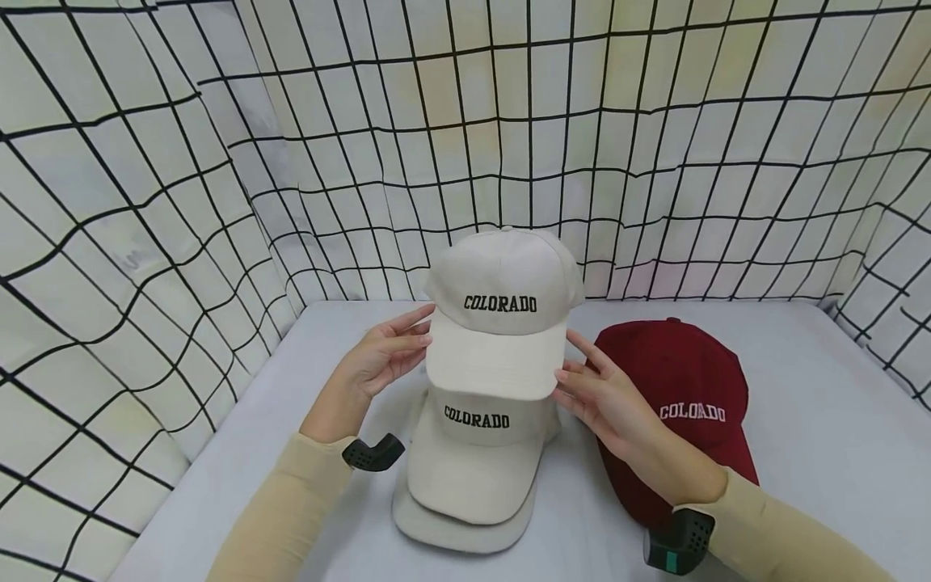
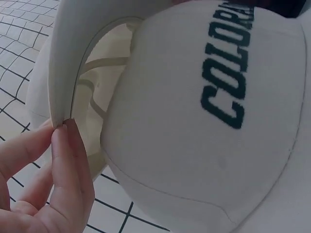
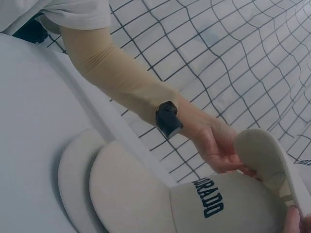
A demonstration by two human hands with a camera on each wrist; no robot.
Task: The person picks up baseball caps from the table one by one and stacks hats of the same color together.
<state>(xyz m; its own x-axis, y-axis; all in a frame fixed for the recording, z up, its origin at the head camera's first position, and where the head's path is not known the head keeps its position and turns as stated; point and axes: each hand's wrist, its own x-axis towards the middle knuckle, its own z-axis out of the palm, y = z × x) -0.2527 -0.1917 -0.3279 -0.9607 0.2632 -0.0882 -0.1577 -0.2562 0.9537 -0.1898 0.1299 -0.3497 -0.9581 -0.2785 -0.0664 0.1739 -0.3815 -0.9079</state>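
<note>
Both hands hold a cream baseball cap (image 1: 502,360) lettered COLORADO, its brim tilted toward the head camera. My left hand (image 1: 389,352) pinches the brim's left edge between thumb and fingers, as the left wrist view shows at the brim (image 2: 65,63). On the opposite side my right hand (image 1: 604,396) grips the brim's right edge. Right below is a stack of cream caps (image 1: 473,477), two brims showing, the upper one also lettered COLORADO. In the right wrist view the held cap's brim (image 3: 260,150) stands raised over the crown of the stacked cap (image 3: 228,199).
A dark red COLORADO cap (image 1: 672,364) lies on the white table (image 1: 815,388), partly behind the right forearm. White walls with a black grid (image 1: 509,121) enclose the table at the back and sides. Each wrist wears a black camera (image 1: 374,453).
</note>
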